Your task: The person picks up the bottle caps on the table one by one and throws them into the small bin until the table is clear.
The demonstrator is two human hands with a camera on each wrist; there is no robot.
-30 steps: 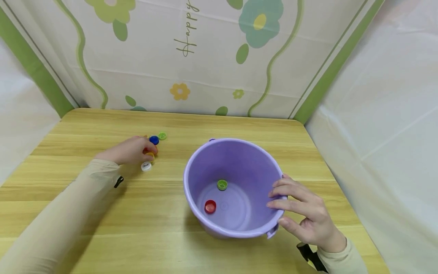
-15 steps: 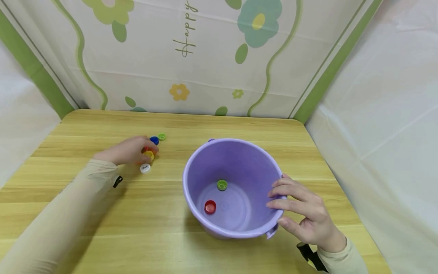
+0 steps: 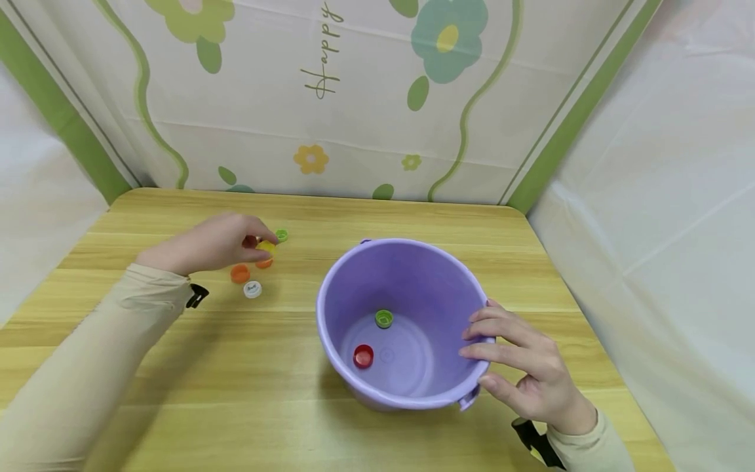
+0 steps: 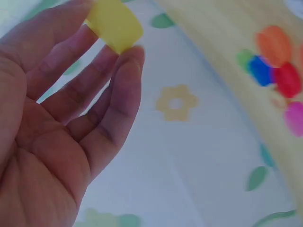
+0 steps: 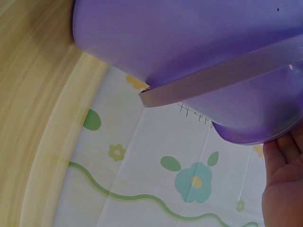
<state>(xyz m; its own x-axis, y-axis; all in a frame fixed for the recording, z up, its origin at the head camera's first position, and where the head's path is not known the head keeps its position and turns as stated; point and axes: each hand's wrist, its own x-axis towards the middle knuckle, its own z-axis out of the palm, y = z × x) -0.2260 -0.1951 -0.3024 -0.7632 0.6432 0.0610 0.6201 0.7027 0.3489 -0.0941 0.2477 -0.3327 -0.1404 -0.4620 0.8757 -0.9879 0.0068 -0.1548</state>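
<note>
In the head view my left hand [image 3: 215, 244] pinches a yellow bottle cap [image 3: 267, 248] between thumb and fingertips, just above the other caps. The left wrist view shows the same yellow cap [image 4: 116, 26] at the fingertips. Near it on the table lie an orange cap [image 3: 240, 274], a white cap [image 3: 252, 289] and a light green cap [image 3: 282, 235]. My right hand [image 3: 531, 367] holds the rim of a purple bucket [image 3: 407, 275], fingers inside and thumb outside. A red cap [image 3: 363, 356] and a green cap [image 3: 384, 319] lie on the bucket's floor.
The left wrist view also shows a blue cap [image 4: 260, 70], a red cap [image 4: 287, 79] and a pink cap [image 4: 296, 118], all blurred. A purple handle [image 5: 222, 71] runs along the bucket's outside. Behind the wooden table [image 3: 265, 367] hangs a flowered cloth [image 3: 366, 118].
My left hand has lifted up and away from the table with the yellow cap in its fingers, uncovering the orange cap. The right hand and bucket stay put.
</note>
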